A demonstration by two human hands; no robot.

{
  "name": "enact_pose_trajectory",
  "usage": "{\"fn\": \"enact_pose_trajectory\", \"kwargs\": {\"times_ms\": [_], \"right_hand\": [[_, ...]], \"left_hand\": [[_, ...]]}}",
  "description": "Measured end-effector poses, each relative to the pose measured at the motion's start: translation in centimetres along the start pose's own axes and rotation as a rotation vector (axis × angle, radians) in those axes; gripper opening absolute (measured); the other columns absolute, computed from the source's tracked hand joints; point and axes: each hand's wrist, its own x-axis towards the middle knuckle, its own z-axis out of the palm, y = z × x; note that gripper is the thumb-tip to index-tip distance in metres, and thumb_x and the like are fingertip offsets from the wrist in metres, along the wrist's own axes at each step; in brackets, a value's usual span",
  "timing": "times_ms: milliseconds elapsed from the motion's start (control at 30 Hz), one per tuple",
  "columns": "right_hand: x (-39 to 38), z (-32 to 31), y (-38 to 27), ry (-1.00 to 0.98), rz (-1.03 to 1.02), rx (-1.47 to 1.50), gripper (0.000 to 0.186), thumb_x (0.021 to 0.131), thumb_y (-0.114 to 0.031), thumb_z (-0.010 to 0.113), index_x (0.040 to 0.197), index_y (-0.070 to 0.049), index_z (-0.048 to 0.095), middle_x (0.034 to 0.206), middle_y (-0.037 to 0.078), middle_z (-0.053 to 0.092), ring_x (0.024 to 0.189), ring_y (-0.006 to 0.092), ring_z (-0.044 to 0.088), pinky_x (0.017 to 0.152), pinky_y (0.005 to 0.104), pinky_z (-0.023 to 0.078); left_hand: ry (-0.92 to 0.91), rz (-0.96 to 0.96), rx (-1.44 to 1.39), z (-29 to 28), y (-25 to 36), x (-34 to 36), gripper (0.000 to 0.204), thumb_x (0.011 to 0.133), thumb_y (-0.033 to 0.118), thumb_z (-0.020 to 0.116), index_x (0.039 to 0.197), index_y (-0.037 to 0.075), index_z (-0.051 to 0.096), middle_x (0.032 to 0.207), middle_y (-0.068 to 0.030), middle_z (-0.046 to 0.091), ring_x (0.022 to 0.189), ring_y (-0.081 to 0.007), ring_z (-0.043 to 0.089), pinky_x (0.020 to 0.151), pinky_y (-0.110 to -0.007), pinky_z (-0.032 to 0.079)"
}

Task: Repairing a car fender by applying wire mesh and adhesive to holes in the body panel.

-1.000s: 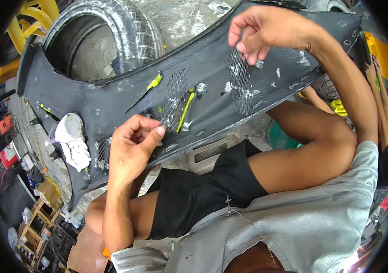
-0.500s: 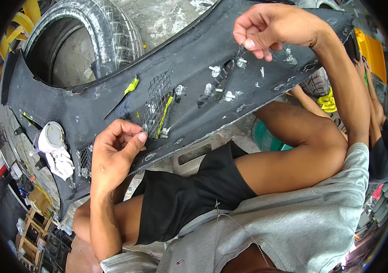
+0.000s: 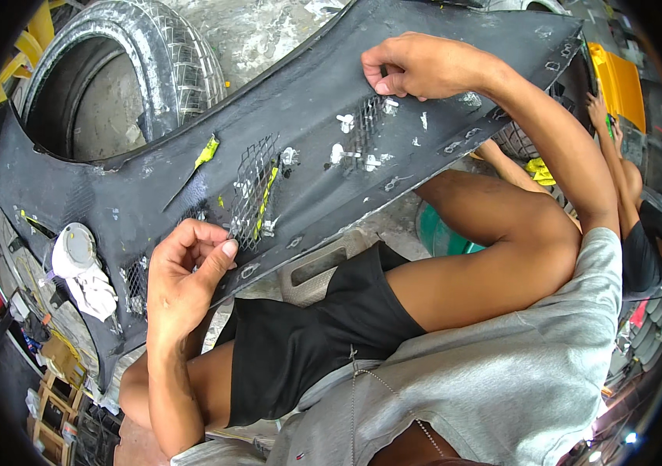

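Across my lap lies a large black vehicle body panel (image 3: 300,116), its underside facing me. My left hand (image 3: 183,272) pinches the lower end of a black mesh piece (image 3: 257,182) between thumb and fingers. This piece spans a slot edged in yellow, close to small white blobs. Farther right, my right hand (image 3: 424,66) is closed around the top end of a second mesh piece (image 3: 363,132), which lies over another slot between several white blobs. Its fingertips are partly hidden by the hand itself.
A white-smeared tire (image 3: 183,54) lies behind the panel. On the panel's left rest a white cup (image 3: 73,247) and a white rag (image 3: 95,295). A green tub (image 3: 443,233) stands beyond my leg. At the far right another person's arms (image 3: 618,147) show near a yellow object (image 3: 614,85).
My right hand has moved left and slightly down; its mesh now lies flatter over the slot. The left mesh shows wider across its slot. The whole view has shifted slightly.
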Motion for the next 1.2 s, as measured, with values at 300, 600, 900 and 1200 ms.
{"fn": "enact_pose_trajectory", "kwargs": {"times_ms": [300,600,900,1200], "right_hand": [[-1.3,-0.7,-1.5,0.014,-0.151,-0.122,0.018,0.091,-0.012,0.075,0.105,-0.008,0.066,0.081,0.007,0.064,0.080,0.0235,0.062,0.071,0.0416,0.050],[-1.3,-0.9,-1.9,0.015,-0.145,-0.180,0.023,0.087,-0.014,0.079,0.106,-0.010,0.066,0.088,0.006,0.065,0.092,0.0253,0.063,0.079,0.0419,0.052],[-1.6,0.1,-2.1,0.062,-0.216,-0.194,0.031,0.085,-0.010,0.079,0.113,-0.012,0.065,0.103,0.005,0.064,0.097,0.0260,0.063,0.086,0.0421,0.053],[-2.0,-0.1,-2.2,0.137,-0.427,-0.306,0.025,0.087,-0.002,0.073,0.110,-0.011,0.074,0.104,0.006,0.066,0.106,0.0296,0.063,0.092,0.0422,0.051]], "left_hand": [[-0.022,-0.017,0.012,0.1,-0.1,-0.4,0.007,0.095,0.000,0.073,0.099,0.001,0.067,0.080,0.0020,0.066,0.074,-0.0044,0.059,0.071,-0.021,0.047],[-0.017,0.023,0.019,-0.1,-0.2,-0.5,0.007,0.096,0.001,0.073,0.100,0.001,0.067,0.080,0.0026,0.066,0.074,-0.0041,0.059,0.069,-0.021,0.046],[-0.009,0.005,-0.007,0.0,-0.2,-0.3,0.008,0.096,0.001,0.073,0.100,0.001,0.067,0.082,0.0023,0.066,0.074,-0.0046,0.060,0.069,-0.021,0.046],[0.034,-0.020,0.073,-0.5,-0.3,0.1,0.009,0.094,0.001,0.074,0.101,-0.003,0.069,0.086,-0.0006,0.067,0.074,-0.0072,0.061,0.071,-0.024,0.054]]}}
